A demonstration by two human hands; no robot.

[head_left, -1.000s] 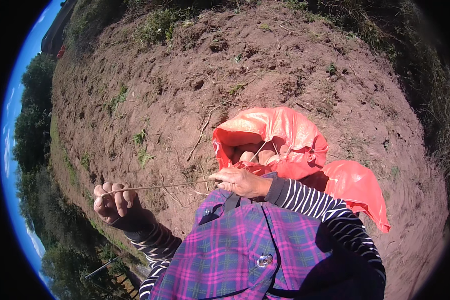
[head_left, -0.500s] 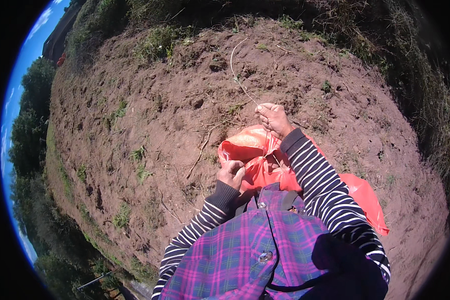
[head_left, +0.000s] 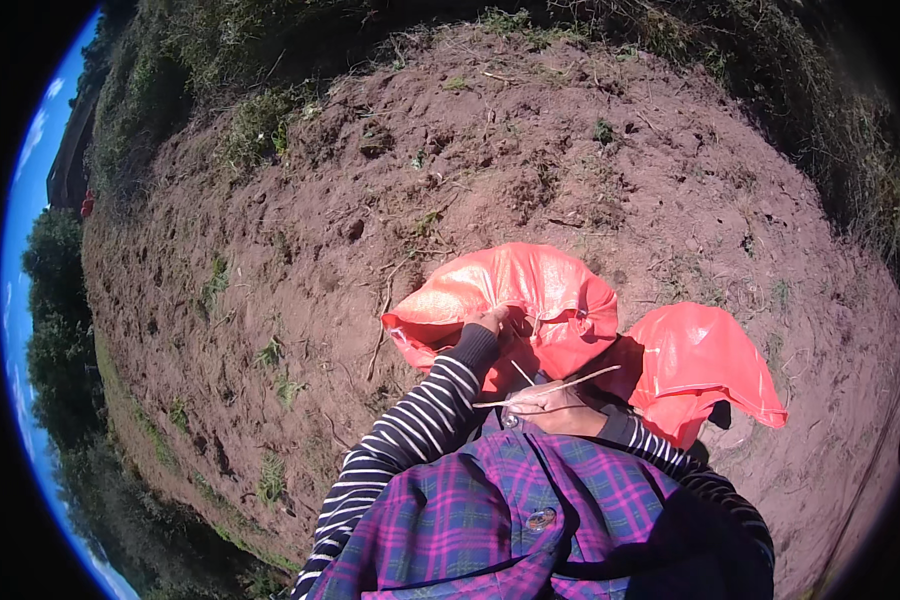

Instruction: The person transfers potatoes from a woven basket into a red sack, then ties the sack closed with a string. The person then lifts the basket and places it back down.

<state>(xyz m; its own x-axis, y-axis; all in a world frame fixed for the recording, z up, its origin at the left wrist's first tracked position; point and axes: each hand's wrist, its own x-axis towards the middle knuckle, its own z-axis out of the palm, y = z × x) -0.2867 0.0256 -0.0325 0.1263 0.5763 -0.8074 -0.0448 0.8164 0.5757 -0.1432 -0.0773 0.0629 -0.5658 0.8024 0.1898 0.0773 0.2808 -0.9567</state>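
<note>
Far left there's a strip of blue sky (head_left: 32, 165) and dark green trees (head_left: 55, 340), then a stretch of reddish-brown soil (head_left: 280, 240) with a few weedy tufts. Next up, a striped sleeve (head_left: 400, 435) leads to the left hand (head_left: 489, 320), up at the mouth of a shiny red bag (head_left: 555, 280) near the middle — fingers bent, but can't tell if they're actually pinching the bag. Just below the bag, right in front of the plaid garment (head_left: 470, 510), the right hand (head_left: 562, 413) is closed around a thin tan strand (head_left: 595, 375) poking out both sides. Right of that — a second red bag (head_left: 705, 350) on the soil.
</note>
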